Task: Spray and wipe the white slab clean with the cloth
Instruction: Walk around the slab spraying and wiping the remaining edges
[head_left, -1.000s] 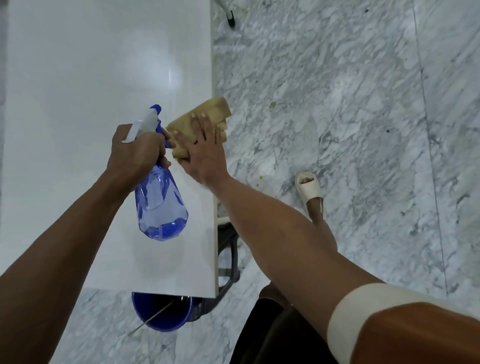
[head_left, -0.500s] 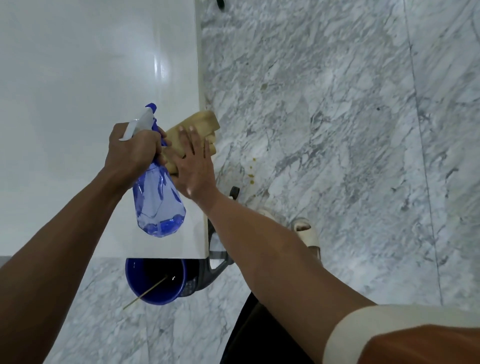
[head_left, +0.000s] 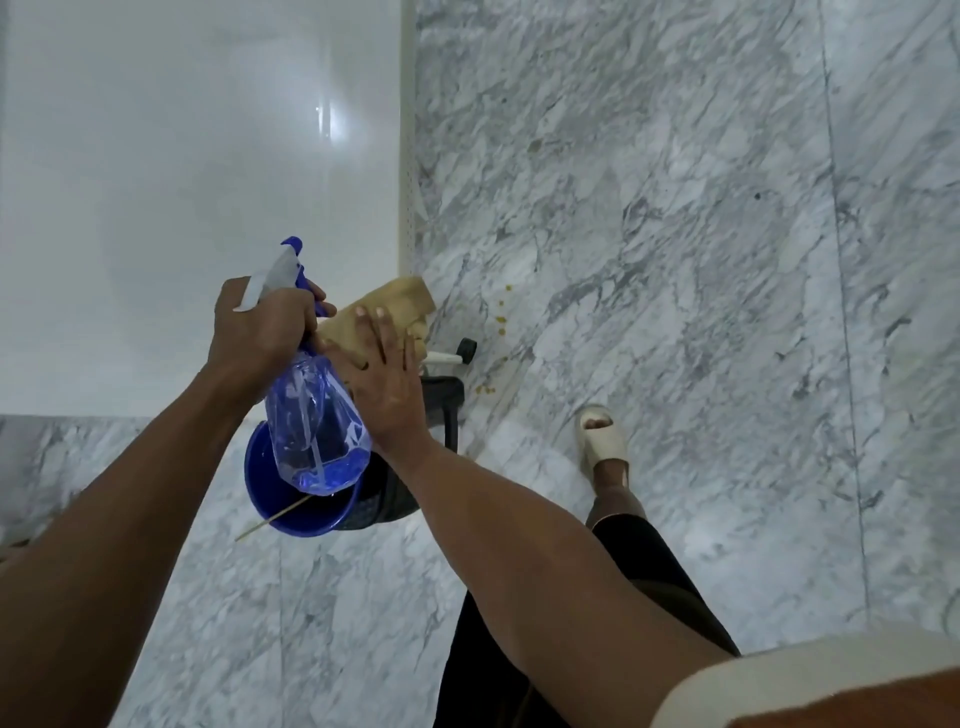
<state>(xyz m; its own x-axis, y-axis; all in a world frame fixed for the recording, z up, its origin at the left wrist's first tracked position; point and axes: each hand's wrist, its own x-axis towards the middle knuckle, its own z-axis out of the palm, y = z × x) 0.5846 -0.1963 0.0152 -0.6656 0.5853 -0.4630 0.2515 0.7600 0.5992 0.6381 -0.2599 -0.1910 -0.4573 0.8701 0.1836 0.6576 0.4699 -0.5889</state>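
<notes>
The glossy white slab (head_left: 182, 182) fills the upper left of the view. My left hand (head_left: 260, 327) grips the neck of a clear blue spray bottle (head_left: 317, 436), which hangs over the slab's near right corner with a little liquid at its bottom. My right hand (head_left: 384, 384) lies flat with straight fingers on a folded tan cloth (head_left: 389, 304) at that same corner. The cloth's far end sticks out past the slab's right edge.
A blue bucket (head_left: 291, 504) with a thin stick in it stands on the marble floor (head_left: 675, 260) under the slab's near corner, beside a dark frame (head_left: 441, 405). My sandalled foot (head_left: 602, 441) is to the right. Small yellow specks (head_left: 501, 317) dot the floor.
My right hand has slid the cloth along the slab's right edge toward the near corner. My left hand with the bottle has moved with it, and the bucket is now more exposed.
</notes>
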